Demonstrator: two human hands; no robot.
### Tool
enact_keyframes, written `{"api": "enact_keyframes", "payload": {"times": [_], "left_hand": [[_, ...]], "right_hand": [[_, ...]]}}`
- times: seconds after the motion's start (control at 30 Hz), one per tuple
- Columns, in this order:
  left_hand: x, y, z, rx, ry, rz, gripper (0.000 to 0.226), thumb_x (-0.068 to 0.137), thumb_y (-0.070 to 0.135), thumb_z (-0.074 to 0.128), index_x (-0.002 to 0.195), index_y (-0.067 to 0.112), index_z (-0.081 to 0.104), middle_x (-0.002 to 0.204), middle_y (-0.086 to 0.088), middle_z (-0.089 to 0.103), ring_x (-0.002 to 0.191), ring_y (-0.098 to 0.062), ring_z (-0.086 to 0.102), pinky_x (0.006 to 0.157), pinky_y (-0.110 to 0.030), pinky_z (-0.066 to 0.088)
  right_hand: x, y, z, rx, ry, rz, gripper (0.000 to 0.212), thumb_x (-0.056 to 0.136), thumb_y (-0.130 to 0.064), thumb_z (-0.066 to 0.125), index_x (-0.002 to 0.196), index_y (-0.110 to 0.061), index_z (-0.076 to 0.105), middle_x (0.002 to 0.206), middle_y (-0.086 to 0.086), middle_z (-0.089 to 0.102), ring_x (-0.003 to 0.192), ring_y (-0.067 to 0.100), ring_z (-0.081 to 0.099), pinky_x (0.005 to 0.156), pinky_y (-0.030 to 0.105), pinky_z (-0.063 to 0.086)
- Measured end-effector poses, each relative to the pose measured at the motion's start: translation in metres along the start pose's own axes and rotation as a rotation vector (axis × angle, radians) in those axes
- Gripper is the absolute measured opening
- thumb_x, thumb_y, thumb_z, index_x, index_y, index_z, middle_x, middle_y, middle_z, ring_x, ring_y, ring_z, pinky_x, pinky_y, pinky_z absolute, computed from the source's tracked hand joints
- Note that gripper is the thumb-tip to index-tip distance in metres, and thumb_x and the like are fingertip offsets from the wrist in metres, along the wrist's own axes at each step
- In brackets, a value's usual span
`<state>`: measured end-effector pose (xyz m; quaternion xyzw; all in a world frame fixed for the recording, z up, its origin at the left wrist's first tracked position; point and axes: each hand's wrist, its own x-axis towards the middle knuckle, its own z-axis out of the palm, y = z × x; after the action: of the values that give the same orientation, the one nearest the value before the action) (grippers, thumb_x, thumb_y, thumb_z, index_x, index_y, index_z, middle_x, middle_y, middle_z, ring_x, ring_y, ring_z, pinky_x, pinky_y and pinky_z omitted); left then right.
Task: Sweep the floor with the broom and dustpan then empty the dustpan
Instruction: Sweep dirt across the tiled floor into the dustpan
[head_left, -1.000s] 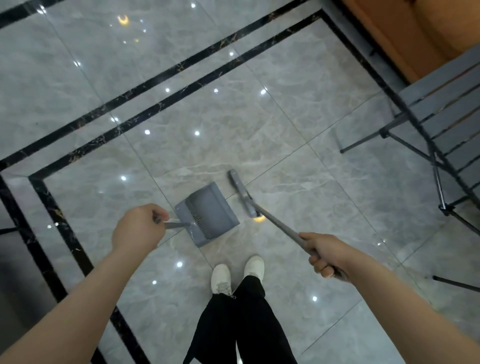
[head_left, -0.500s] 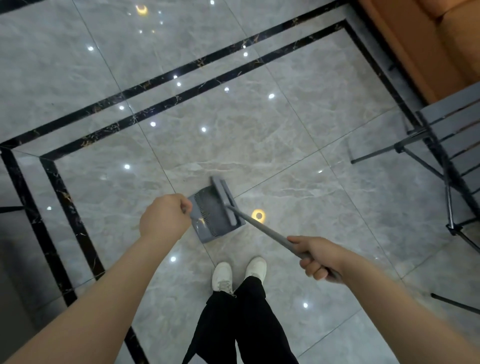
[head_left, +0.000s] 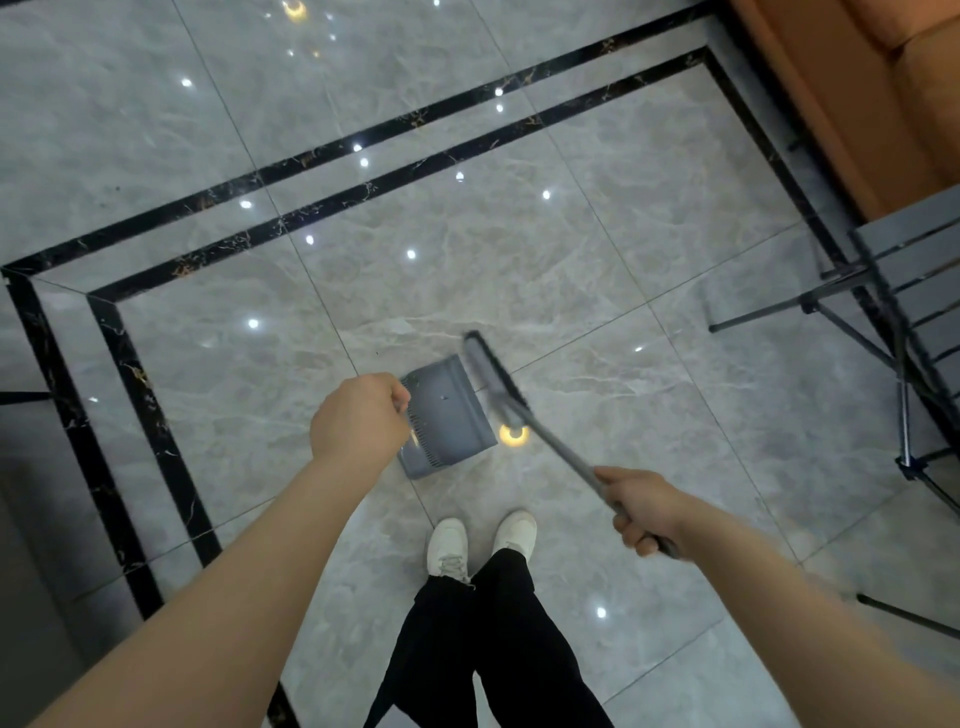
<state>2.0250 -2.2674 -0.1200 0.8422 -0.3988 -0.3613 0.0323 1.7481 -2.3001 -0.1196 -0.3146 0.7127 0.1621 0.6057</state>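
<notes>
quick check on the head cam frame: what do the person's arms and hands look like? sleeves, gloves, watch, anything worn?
Both forearms are bare as far as the frame shows: no sleeves in view. The left hand and right hand wear no gloves, and no watch, ring or wristband can be seen. Nothing is marked or strapped on either arm. Lower in the frame, black trousers and white lace-up shoes are worn.

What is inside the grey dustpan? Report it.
Inside the grey plastic dustpan only one tiny dark speck shows on its bare floor. The left hand covers its handle end.
</notes>
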Motion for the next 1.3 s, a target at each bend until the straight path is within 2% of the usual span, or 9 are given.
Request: {"api": "enact_keyframes", "payload": {"times": [0.17, 0.33, 0.43, 0.6, 0.8, 0.97, 1.13, 1.2, 1.3], "left_hand": [[0.000, -0.001, 0.001, 0.005, -0.001, 0.007, 0.031, 0.078, -0.002, 0.051, 0.087, 0.024, 0.066, 0.098, -0.001, 0.068, 0.087, -0.026, 0.065, 0.071, -0.032, 0.052], [-0.001, -0.001, 0.000, -0.003, -0.008, 0.010, 0.026, 0.079, 0.001, 0.055, 0.089, 0.021, 0.067, 0.098, -0.002, 0.068, 0.088, -0.026, 0.064, 0.070, -0.030, 0.050], [-0.001, -0.002, 0.001, 0.002, 0.007, 0.016, 0.028, 0.080, -0.001, 0.053, 0.091, 0.020, 0.067, 0.098, -0.002, 0.068, 0.088, -0.025, 0.064, 0.068, -0.028, 0.048], [0.000, -0.002, 0.004, 0.031, 0.024, 0.023, 0.027, 0.082, 0.000, 0.052, 0.092, 0.021, 0.067, 0.098, -0.002, 0.068, 0.087, -0.025, 0.064, 0.066, -0.028, 0.046], [-0.002, -0.001, 0.003, 0.044, 0.028, 0.016, 0.026, 0.083, 0.002, 0.053, 0.091, 0.023, 0.067, 0.097, -0.003, 0.068, 0.085, -0.026, 0.064, 0.067, -0.030, 0.049], [-0.005, -0.004, -0.002, 0.040, 0.013, -0.004, 0.025, 0.084, 0.003, 0.053, 0.089, 0.025, 0.065, 0.098, -0.001, 0.068, 0.086, -0.025, 0.064, 0.068, -0.030, 0.049], [-0.012, -0.024, -0.010, -0.010, 0.002, -0.047, 0.027, 0.086, 0.007, 0.055, 0.104, 0.023, 0.068, 0.103, 0.000, 0.068, 0.083, -0.028, 0.068, 0.072, -0.031, 0.053], [-0.015, -0.035, -0.012, -0.005, 0.015, -0.063, 0.027, 0.086, 0.007, 0.055, 0.104, 0.022, 0.068, 0.106, -0.001, 0.068, 0.081, -0.028, 0.068, 0.073, -0.033, 0.055], [-0.014, -0.044, -0.014, -0.020, 0.045, -0.080, 0.025, 0.086, 0.009, 0.057, 0.105, 0.022, 0.068, 0.107, 0.000, 0.069, 0.082, -0.027, 0.068, 0.075, -0.034, 0.055]], "right_hand": [[-0.018, 0.009, -0.004, 0.256, -0.164, 0.055, 0.041, 0.100, -0.014, 0.033, 0.139, -0.024, 0.043, 0.046, -0.004, 0.032, 0.032, 0.005, 0.023, 0.026, 0.013, 0.018], [-0.030, 0.005, -0.017, 0.096, 0.019, -0.027, 0.044, 0.099, -0.012, 0.035, 0.139, -0.027, 0.044, 0.054, 0.002, 0.035, 0.036, 0.009, 0.026, 0.031, 0.015, 0.021], [-0.019, -0.003, -0.010, 0.099, 0.055, -0.033, 0.047, 0.099, -0.009, 0.033, 0.143, -0.025, 0.040, 0.059, 0.003, 0.034, 0.035, 0.009, 0.027, 0.030, 0.015, 0.022], [-0.012, -0.012, 0.011, 0.091, -0.098, 0.026, 0.050, 0.097, -0.008, 0.031, 0.144, -0.024, 0.037, 0.052, -0.001, 0.031, 0.033, 0.006, 0.025, 0.028, 0.015, 0.021], [-0.029, -0.004, -0.002, 0.317, -0.248, 0.087, 0.038, 0.101, -0.014, 0.035, 0.135, -0.023, 0.046, 0.047, -0.004, 0.031, 0.032, 0.003, 0.023, 0.025, 0.012, 0.017], [-0.044, -0.005, -0.022, 0.221, -0.118, 0.018, 0.041, 0.101, -0.015, 0.034, 0.140, -0.026, 0.042, 0.052, -0.001, 0.032, 0.034, 0.005, 0.025, 0.027, 0.014, 0.020], [-0.033, -0.018, -0.009, 0.024, 0.071, -0.073, 0.044, 0.100, -0.017, 0.035, 0.142, -0.029, 0.040, 0.061, 0.004, 0.035, 0.041, 0.011, 0.027, 0.033, 0.018, 0.023], [-0.023, -0.022, 0.003, -0.003, 0.082, -0.066, 0.046, 0.100, -0.014, 0.032, 0.143, -0.028, 0.038, 0.061, 0.003, 0.034, 0.041, 0.011, 0.027, 0.033, 0.017, 0.023], [-0.015, -0.025, 0.021, 0.010, -0.031, -0.017, 0.051, 0.098, -0.009, 0.030, 0.145, -0.025, 0.036, 0.057, 0.001, 0.031, 0.036, 0.009, 0.026, 0.031, 0.017, 0.023]]}}
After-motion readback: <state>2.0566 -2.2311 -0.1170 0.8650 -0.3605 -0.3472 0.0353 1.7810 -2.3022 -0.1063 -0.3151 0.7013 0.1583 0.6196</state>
